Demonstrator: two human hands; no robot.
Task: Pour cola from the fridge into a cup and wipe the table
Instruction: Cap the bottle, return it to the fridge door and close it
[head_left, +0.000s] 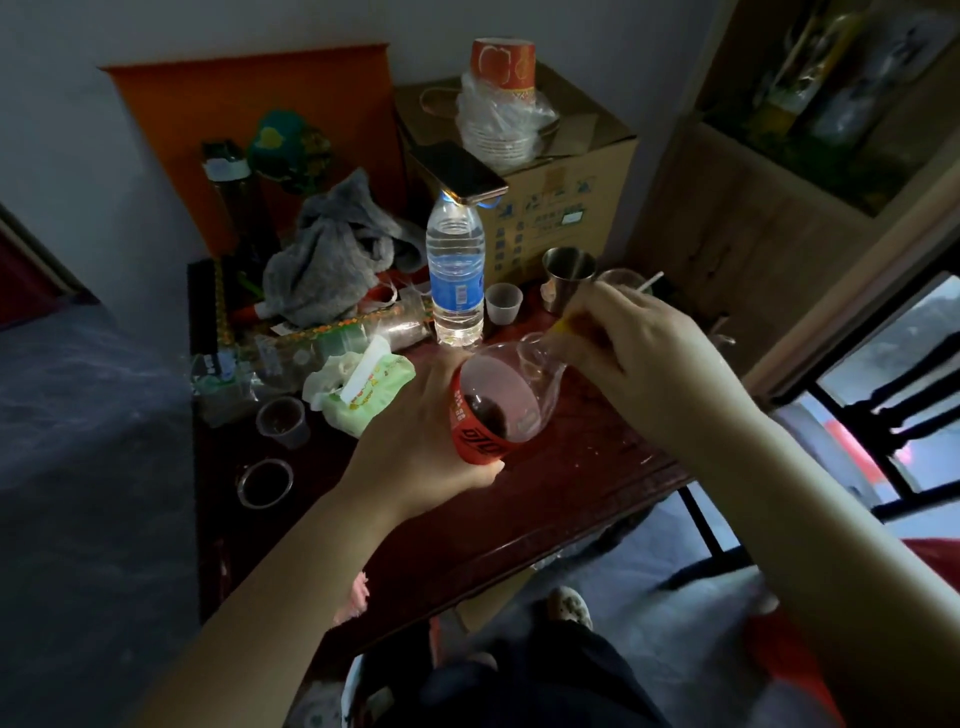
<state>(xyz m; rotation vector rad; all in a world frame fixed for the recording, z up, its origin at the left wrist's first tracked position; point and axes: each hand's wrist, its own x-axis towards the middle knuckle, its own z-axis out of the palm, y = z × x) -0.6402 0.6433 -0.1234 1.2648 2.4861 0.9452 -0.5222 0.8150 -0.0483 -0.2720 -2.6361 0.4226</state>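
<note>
Cola bottle (483, 415), gripped around its red label by the left hand (415, 441), leans neck-first up and right over the table (571, 493), where the right hand (639, 353) pinches its cap end, nearer the metal cup (568, 278).

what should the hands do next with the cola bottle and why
Probably finish twisting the cap off. The left hand grips the red-labelled cola bottle above the dark wooden table, tilted toward the right, and the right hand is closed over its neck end, hiding the cap. Cola remains inside and no stream shows. The small plastic cup beside the water bottle looks empty.
</note>
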